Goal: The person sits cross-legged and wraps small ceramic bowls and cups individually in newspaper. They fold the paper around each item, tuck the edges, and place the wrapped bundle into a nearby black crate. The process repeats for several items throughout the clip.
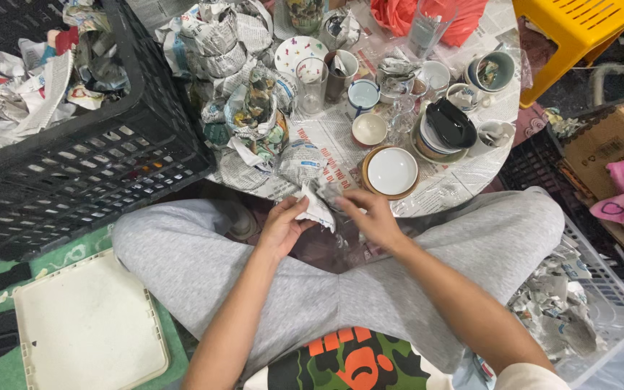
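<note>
- black crate (88, 166) far left, stuffed with crumpled newspaper
- left hand (281, 227) pinched on a newspaper-wrapped piece (319, 206), held over the lap at the worktop (464, 177) edge
- right hand (371, 217) gripping the same wrap from the other side
- white bowl (391, 171) just behind the right hand
- cups, glasses crowded beyond
</note>
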